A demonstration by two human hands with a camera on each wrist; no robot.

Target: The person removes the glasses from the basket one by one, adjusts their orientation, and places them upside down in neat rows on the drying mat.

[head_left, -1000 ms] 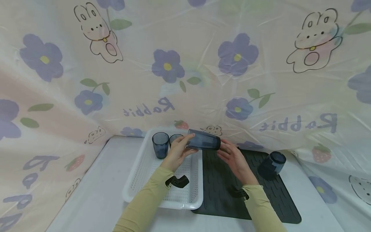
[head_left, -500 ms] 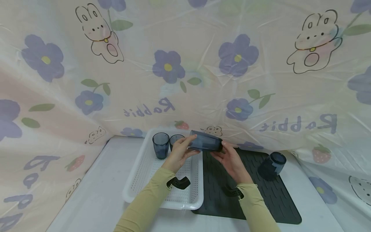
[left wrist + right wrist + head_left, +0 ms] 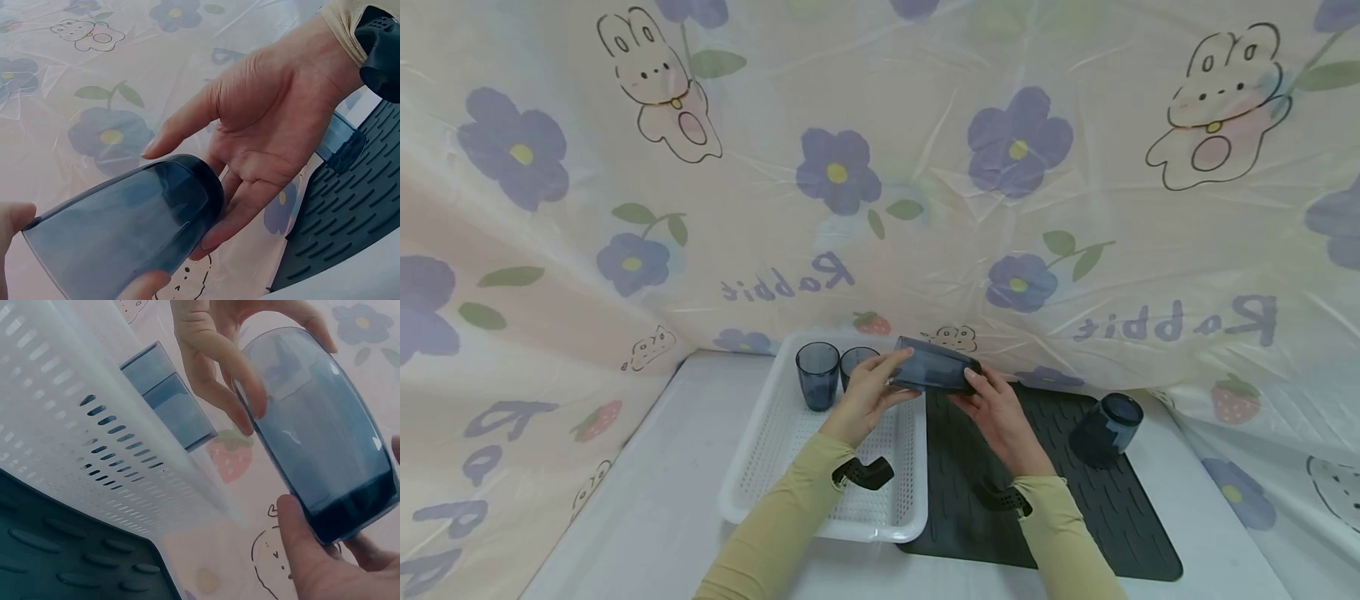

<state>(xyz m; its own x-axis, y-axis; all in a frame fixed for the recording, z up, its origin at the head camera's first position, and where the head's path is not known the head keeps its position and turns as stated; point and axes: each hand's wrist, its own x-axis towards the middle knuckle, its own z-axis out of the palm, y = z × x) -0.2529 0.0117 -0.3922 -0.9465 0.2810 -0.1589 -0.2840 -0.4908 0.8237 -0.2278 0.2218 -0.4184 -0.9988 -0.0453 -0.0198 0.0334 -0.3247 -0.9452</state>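
Note:
A blue tinted drinking glass (image 3: 937, 365) lies nearly sideways in the air above the seam between basket and mat, its mouth to the left and its dark, thick base to the right. My left hand (image 3: 862, 407) grips the mouth end, thumb and fingertips on opposite sides in the right wrist view. At the base end, my right hand (image 3: 1002, 418) holds the glass between thumb and fingers. In the left wrist view the right hand (image 3: 269, 131) curves around the glass's base (image 3: 190, 187).
Two similar glasses, the left glass (image 3: 817, 379) and the right glass (image 3: 857, 360), stand upright in a white perforated basket (image 3: 913, 521). A dark ridged mat (image 3: 977, 525) lies to its right, bearing an upside-down glass (image 3: 1105, 430). A printed curtain (image 3: 917, 250) hangs close behind.
My right hand has moved left and up onto the glass's base and now holds it. The glass has shifted slightly right and down, with the left hand still gripping it.

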